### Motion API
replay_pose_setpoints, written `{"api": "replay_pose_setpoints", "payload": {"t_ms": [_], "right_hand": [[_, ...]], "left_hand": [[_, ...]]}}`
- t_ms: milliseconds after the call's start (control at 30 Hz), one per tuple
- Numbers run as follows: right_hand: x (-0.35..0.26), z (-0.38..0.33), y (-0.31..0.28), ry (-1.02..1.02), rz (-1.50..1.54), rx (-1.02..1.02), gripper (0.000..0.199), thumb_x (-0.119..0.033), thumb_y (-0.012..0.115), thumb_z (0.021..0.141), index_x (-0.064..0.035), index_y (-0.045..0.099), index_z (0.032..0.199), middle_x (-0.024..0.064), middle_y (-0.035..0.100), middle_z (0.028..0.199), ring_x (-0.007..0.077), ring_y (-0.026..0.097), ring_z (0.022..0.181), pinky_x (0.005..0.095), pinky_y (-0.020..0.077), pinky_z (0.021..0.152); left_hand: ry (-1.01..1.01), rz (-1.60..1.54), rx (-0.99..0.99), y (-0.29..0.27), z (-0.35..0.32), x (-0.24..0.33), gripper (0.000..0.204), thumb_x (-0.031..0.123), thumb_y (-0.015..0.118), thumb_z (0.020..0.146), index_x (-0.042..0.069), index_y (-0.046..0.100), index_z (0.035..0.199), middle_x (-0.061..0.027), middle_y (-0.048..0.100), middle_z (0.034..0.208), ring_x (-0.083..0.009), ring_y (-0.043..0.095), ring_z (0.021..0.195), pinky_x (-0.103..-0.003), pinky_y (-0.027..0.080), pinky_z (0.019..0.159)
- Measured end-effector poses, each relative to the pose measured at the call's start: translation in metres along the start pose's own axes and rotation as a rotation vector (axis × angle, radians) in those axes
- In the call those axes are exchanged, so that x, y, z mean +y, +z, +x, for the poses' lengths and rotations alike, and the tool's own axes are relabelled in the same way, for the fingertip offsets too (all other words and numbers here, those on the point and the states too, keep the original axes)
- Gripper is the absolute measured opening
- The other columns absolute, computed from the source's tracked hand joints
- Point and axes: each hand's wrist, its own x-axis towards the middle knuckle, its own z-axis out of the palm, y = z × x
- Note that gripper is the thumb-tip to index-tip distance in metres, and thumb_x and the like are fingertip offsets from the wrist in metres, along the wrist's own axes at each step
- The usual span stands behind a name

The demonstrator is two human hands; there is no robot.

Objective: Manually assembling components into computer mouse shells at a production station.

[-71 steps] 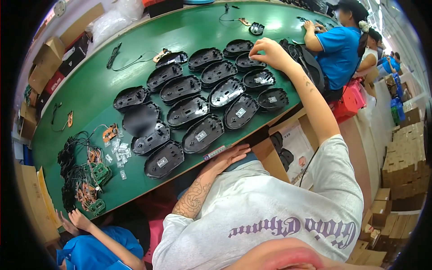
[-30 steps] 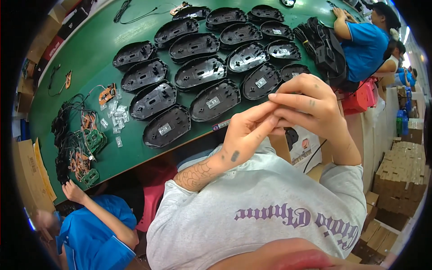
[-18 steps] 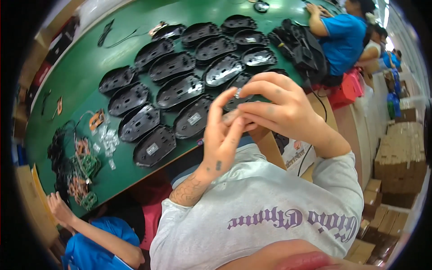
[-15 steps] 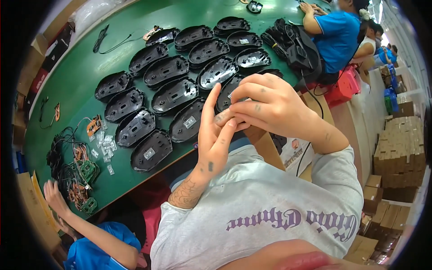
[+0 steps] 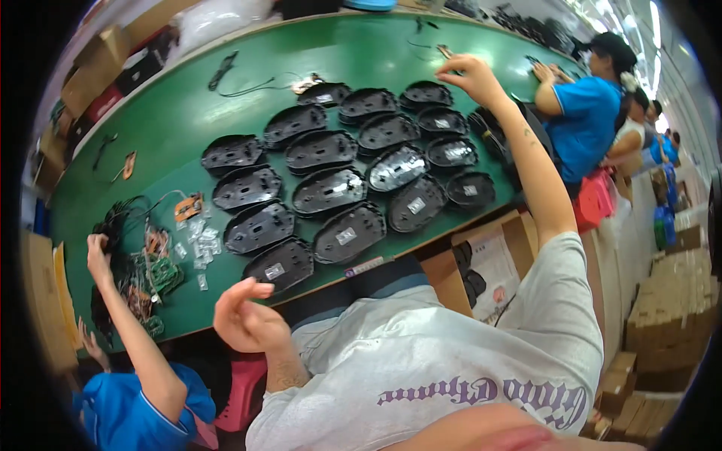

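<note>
Where the shells (image 5: pixel 322 154) lie: black and open side up, they stand in slanting rows on the green surface (image 5: pixel 173 113), from its near edge toward its middle.
Right hand (image 5: pixel 475 78): hovers beside the farthest shells, fingers bent, thumb and forefinger in a narrow pinch; whether something sits between them cannot be told.
Left hand (image 5: pixel 254 322): off the near edge, beside the nearest shell, fingers curled; its contents, if any, cannot be made out.
Clear pieces (image 5: pixel 204 244): loose in a heap left of the shells; others sit inside several shells.
Left corner: black cables (image 5: pixel 114 225) and green boards (image 5: pixel 165 276) in a tangle, an orange board (image 5: pixel 188 207) just beyond.
Co-workers: one in blue (image 5: pixel 139 410) has a hand at the cables; another in blue (image 5: pixel 590 124) works at the surface's far right.
Carton (image 5: pixel 445 284): open below the near edge, black parts (image 5: pixel 472 282) inside.
</note>
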Motion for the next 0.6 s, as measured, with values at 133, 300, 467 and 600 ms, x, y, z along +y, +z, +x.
{"api": "replay_pose_setpoints", "payload": {"t_ms": [133, 300, 467, 600], "right_hand": [[0.004, 0.012, 0.026, 0.130, 0.052, -0.123, 0.016, -0.017, 0.074, 0.077, -0.0047, 0.075, 0.087, 0.0110, 0.072, 0.088, 0.0270, 0.066, 0.086, 0.0360, 0.0518, 0.081], [0.007, 0.013, 0.035, 0.174, 0.059, -0.262, 0.017, -0.015, 0.074, 0.074, -0.0045, 0.075, 0.087, 0.0115, 0.072, 0.087, 0.0280, 0.067, 0.083, 0.0358, 0.0523, 0.080], [0.011, 0.009, 0.038, 0.194, 0.086, -0.308, 0.017, -0.014, 0.074, 0.073, -0.0048, 0.076, 0.087, 0.0125, 0.072, 0.086, 0.0283, 0.068, 0.081, 0.0363, 0.0530, 0.077], [0.011, 0.012, 0.047, 0.175, 0.027, -0.314, 0.017, -0.013, 0.074, 0.073, -0.0047, 0.076, 0.088, 0.0128, 0.072, 0.084, 0.0279, 0.068, 0.080, 0.0365, 0.0531, 0.077]], "left_hand": [[-0.072, 0.331, 0.168, -0.047, -0.003, -0.008, 0.029, -0.002, 0.042, 0.091, -0.007, 0.051, 0.118, -0.0170, 0.066, 0.094, -0.0179, 0.057, 0.063, -0.026, 0.046, 0.057], [-0.127, 0.314, 0.171, -0.068, -0.017, -0.006, 0.034, -0.003, 0.041, 0.091, -0.006, 0.052, 0.123, -0.0162, 0.066, 0.096, -0.0147, 0.055, 0.067, -0.025, 0.044, 0.060], [-0.154, 0.244, 0.208, -0.064, -0.020, -0.011, 0.032, -0.003, 0.041, 0.091, -0.006, 0.052, 0.120, -0.0143, 0.065, 0.092, -0.0142, 0.053, 0.067, -0.025, 0.043, 0.060], [-0.134, 0.224, 0.189, -0.059, -0.010, -0.012, 0.031, -0.003, 0.041, 0.091, -0.006, 0.053, 0.119, -0.0137, 0.064, 0.090, -0.0141, 0.052, 0.066, -0.025, 0.043, 0.060]]}}
